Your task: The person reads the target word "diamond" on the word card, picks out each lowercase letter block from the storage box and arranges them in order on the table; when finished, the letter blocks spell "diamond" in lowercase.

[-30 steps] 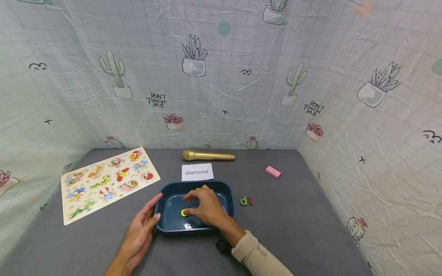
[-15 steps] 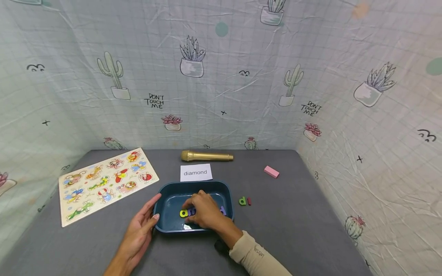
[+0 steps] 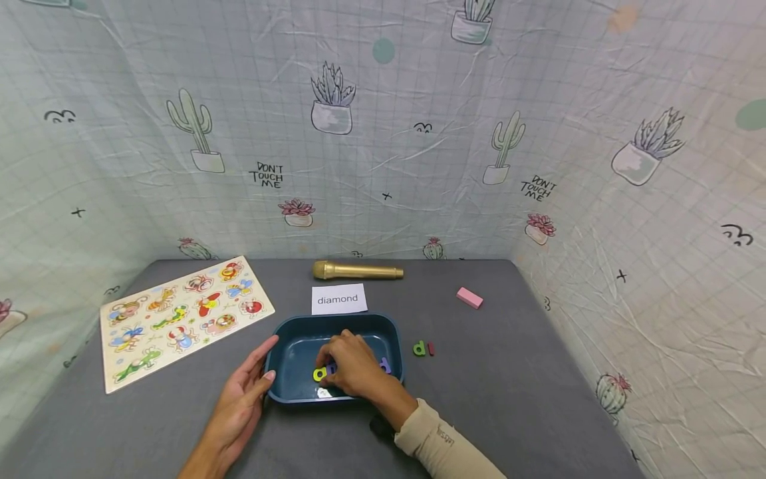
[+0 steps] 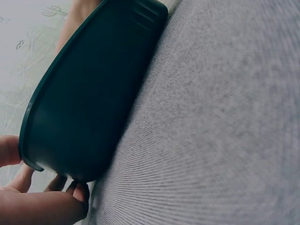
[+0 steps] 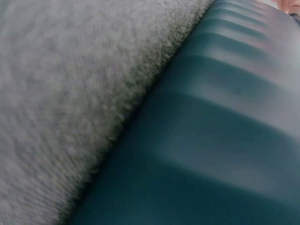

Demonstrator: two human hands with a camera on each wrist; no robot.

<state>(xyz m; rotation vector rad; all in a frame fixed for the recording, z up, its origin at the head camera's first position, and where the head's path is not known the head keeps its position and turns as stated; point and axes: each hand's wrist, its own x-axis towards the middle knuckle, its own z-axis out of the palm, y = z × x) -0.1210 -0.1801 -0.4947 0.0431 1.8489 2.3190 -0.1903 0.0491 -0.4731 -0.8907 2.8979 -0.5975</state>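
A dark teal tray (image 3: 287, 392) sits on the grey tabletop. At its left end rests my left hand (image 3: 239, 392), thumb and straight index finger touching the rim; the left wrist view also shows fingers (image 4: 42, 206) low against the tray wall (image 4: 79, 103). Inside the tray, my right hand (image 3: 356, 366) has its thumb and curled index finger at the two sides of a yellow letter (image 3: 320, 374). A purple letter (image 3: 331, 367) is partly hidden behind those fingers, and another purple letter (image 3: 385, 365) lies near the right end. The right wrist view shows only the tray's outer wall (image 5: 211, 140) clearly.
Behind the tray lie a "diamond" card (image 3: 338, 299) and a golden microphone (image 3: 358, 271). To its right are a green letter (image 3: 419, 348), a small red piece (image 3: 431, 348) and a pink block (image 3: 469, 298). An insect puzzle board (image 3: 187, 322) lies at left.
The right hand's fingers have closed in around the yellow letter, which has shifted slightly toward me. Purple letters came into sight beside the hand. The left hand stays at the tray.
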